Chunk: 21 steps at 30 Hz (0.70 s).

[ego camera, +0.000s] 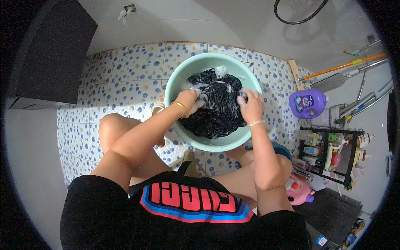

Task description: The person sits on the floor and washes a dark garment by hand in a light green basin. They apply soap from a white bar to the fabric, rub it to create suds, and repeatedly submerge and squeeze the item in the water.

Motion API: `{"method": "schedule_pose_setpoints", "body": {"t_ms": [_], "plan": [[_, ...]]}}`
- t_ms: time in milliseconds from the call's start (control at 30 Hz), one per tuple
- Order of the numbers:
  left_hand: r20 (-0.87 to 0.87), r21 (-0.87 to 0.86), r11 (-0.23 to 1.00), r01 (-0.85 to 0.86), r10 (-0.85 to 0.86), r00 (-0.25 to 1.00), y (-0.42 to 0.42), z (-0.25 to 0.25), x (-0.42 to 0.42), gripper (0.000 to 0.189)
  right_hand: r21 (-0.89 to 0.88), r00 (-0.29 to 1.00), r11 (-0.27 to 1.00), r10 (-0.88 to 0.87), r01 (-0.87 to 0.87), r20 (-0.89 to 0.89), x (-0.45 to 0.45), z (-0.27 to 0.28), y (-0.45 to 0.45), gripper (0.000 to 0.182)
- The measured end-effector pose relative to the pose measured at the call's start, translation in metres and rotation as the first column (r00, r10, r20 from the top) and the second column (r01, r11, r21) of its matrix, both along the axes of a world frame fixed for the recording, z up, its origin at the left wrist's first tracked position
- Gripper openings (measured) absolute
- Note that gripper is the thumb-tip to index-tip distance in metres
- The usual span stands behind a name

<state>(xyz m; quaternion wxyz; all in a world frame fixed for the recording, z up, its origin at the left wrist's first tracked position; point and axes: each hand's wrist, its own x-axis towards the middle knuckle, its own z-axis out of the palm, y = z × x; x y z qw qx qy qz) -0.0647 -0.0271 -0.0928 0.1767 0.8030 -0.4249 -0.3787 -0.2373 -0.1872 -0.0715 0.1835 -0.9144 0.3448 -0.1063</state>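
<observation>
A pale green plastic basin [212, 146] stands on the tiled floor before me, holding a wet black cloth item [218, 103] bunched in soapy water. White suds [221, 71] cling to the cloth and float near the far side. My left hand [188, 100], with a gold bangle on its wrist, is curled at the cloth's left edge and covered in foam; its fingertips are hidden. At the right edge, my right hand [252, 105] wears a beaded bracelet and has its thumb and fingers apart beside the cloth. Whether it touches the fabric is unclear.
A purple detergent bottle [307, 103] stands right of the basin, near an orange-handled cleaning tool [340, 67]. Further back are a black rack [328, 153] of bottles and a pink jug [298, 190]. A dark cabinet [56, 50] overhangs the left; a tap [125, 14] juts from the wall.
</observation>
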Motion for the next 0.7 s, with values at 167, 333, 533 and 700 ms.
{"method": "schedule_pose_setpoints", "body": {"t_ms": [167, 333, 533, 700], "plan": [[-0.377, -0.467, 0.866, -0.18, -0.011, 0.926, 0.001, 0.025, -0.007, 0.028, 0.22, 0.957, 0.932, 0.285, -0.289, 0.048, 0.018, 0.0, 0.015, 0.096], [-0.422, -0.56, 0.736, -0.38, 0.141, 0.895, -0.007, 0.042, 0.006, 0.024, 0.492, 0.927, 0.788, 0.277, -0.369, 0.253, 0.022, -0.014, 0.001, 0.063], [-0.36, -0.465, 0.776, -0.427, 0.275, 0.892, -0.011, 0.014, 0.018, 0.042, 0.805, 0.694, 0.498, -0.453, -0.324, 0.559, 0.027, -0.004, -0.002, 0.045], [-0.103, -0.358, 0.931, -0.074, 0.039, 0.994, -0.005, -0.003, 0.021, 0.059, 0.846, 0.549, 0.504, -0.664, -0.171, 0.507, 0.044, 0.002, 0.008, 0.032]]}}
